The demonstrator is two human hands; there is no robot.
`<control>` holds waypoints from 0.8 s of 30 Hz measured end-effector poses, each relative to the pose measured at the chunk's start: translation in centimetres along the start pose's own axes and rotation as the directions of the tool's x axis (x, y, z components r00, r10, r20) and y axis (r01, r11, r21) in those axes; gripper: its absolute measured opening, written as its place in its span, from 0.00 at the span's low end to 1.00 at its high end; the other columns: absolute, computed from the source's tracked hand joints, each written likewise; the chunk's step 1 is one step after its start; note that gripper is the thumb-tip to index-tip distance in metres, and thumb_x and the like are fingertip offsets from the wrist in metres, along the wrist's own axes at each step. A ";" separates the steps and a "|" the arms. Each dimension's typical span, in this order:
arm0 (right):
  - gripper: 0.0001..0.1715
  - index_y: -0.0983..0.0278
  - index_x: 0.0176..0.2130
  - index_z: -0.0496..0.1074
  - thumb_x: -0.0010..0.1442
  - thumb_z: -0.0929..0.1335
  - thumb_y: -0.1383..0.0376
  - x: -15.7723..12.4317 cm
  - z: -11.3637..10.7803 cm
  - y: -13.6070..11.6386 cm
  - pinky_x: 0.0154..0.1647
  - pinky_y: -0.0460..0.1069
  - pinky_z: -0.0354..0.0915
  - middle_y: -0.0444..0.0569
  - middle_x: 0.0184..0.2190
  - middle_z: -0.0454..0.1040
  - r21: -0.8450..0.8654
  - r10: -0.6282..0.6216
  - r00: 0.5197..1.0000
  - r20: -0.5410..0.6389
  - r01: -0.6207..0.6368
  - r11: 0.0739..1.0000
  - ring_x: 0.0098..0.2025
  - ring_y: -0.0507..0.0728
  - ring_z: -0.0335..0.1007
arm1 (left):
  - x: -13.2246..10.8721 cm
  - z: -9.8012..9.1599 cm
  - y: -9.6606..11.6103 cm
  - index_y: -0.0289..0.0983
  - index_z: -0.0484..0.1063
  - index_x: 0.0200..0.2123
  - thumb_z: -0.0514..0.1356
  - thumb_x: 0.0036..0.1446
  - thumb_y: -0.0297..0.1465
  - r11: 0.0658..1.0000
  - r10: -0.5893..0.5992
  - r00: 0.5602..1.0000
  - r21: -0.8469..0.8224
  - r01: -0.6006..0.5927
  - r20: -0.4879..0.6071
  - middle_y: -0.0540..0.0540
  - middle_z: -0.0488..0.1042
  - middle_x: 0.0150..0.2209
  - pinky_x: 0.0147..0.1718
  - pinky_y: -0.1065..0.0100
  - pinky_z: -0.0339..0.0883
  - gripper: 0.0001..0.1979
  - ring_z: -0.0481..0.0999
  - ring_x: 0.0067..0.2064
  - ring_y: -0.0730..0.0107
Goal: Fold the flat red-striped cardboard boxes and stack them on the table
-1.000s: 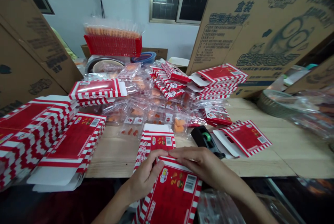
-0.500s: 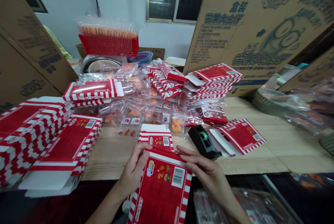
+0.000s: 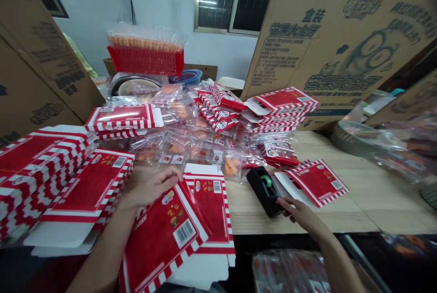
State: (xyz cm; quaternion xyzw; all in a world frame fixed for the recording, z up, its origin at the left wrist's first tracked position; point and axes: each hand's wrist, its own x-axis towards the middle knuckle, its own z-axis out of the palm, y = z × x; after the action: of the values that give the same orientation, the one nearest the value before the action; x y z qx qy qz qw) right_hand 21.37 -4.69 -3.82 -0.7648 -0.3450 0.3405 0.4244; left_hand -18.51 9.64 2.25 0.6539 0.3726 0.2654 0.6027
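Just left of the tape dispenser (image 3: 264, 190), a flat red-and-white striped carton blank (image 3: 162, 234) lies tilted, overlapping a second blank (image 3: 211, 211) on the wooden table (image 3: 341, 211). Left hand (image 3: 152, 187) open, palm down, fingers lightly curved, tips at the first blank's upper edge; no clear grip. Right hand (image 3: 300, 213) just below and right of the dispenser, fingers extended, not closed, tips (image 3: 282, 202) at its near corner. Dispenser black, with a green spool (image 3: 266, 181).

Right of the dispenser: a single flat blank (image 3: 317, 181). Far left of it: stacked blanks (image 3: 44, 170). Behind it: clear bags of orange sweets (image 3: 177, 149), a pile of small printed boxes (image 3: 221, 111), a red plastic basket (image 3: 145, 61), and large upright cardboard cartons (image 3: 327, 42) with Chinese print.
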 end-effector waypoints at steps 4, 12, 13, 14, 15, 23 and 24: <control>0.22 0.65 0.26 0.76 0.40 0.71 0.48 -1.8 -0.1 1.7 0.35 0.55 0.72 0.51 0.28 0.79 0.119 0.032 0.999 0.015 -0.033 0.992 0.29 0.60 0.76 | 0.1 1.5 -0.8 0.38 0.72 0.29 0.60 0.54 0.41 0.997 -0.006 0.986 0.081 -0.008 0.167 0.52 0.71 0.29 0.35 0.73 0.63 0.11 0.69 0.32 0.71; 0.15 0.60 0.19 0.71 0.38 0.69 0.51 -2.5 0.9 6.3 0.36 0.57 0.69 0.51 0.22 0.76 0.007 0.086 0.972 -0.219 -0.087 0.996 0.31 0.65 0.74 | 0.1 3.2 -1.3 0.39 0.68 0.32 0.51 0.61 0.36 0.984 0.022 0.973 0.168 -0.061 0.230 0.52 0.69 0.31 0.40 0.72 0.61 0.10 0.67 0.36 0.70; 0.14 0.59 0.17 0.70 0.38 0.68 0.52 -2.5 0.7 6.4 0.32 0.57 0.69 0.52 0.18 0.75 -0.022 0.095 0.966 -0.241 -0.103 0.994 0.28 0.65 0.73 | 0.2 3.4 -1.0 0.39 0.68 0.32 0.51 0.60 0.35 0.981 0.033 0.968 0.177 -0.078 0.247 0.52 0.69 0.31 0.40 0.72 0.61 0.09 0.67 0.36 0.70; 0.13 0.59 0.15 0.68 0.38 0.68 0.52 -2.7 0.5 6.0 0.28 0.56 0.68 0.51 0.15 0.73 -0.046 0.099 0.964 -0.249 -0.114 0.992 0.24 0.65 0.72 | 0.2 3.6 -0.8 0.38 0.68 0.32 0.51 0.60 0.35 0.978 0.044 0.964 0.187 -0.096 0.264 0.52 0.69 0.31 0.39 0.72 0.61 0.09 0.67 0.36 0.71; 0.14 0.59 0.15 0.68 0.38 0.67 0.52 -3.0 0.4 5.4 0.25 0.55 0.66 0.51 0.14 0.72 -0.062 0.098 0.966 -0.240 -0.116 0.991 0.20 0.63 0.70 | 0.3 3.8 -0.6 0.38 0.68 0.32 0.52 0.60 0.34 0.974 0.055 0.958 0.196 -0.114 0.281 0.52 0.69 0.31 0.39 0.72 0.61 0.09 0.67 0.35 0.71; 0.20 0.64 0.24 0.71 0.60 0.62 0.56 -10.3 7.9 -8.6 0.25 0.43 0.59 0.45 0.21 0.72 -0.196 -0.238 0.731 0.639 0.454 0.869 0.25 0.52 0.65 | 1.3 6.3 0.0 0.37 0.71 0.35 0.54 0.60 0.32 0.942 0.088 0.866 0.242 -0.234 0.492 0.51 0.72 0.32 0.34 0.74 0.61 0.07 0.68 0.33 0.73; 0.19 0.64 0.23 0.70 0.61 0.62 0.59 -10.8 9.2 -9.9 0.24 0.43 0.56 0.44 0.21 0.73 -0.232 -0.222 0.671 0.708 0.517 0.824 0.24 0.51 0.64 | 1.2 6.5 0.2 0.37 0.71 0.36 0.54 0.60 0.32 0.938 0.096 0.852 0.240 -0.250 0.514 0.51 0.72 0.33 0.34 0.75 0.61 0.07 0.69 0.34 0.73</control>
State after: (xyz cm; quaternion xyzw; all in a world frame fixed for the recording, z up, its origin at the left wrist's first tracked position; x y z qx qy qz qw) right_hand 5.80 -5.72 3.64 -0.5796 -0.6856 0.4081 0.1658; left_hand -12.59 6.80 1.45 0.8142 0.1803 0.0837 0.5455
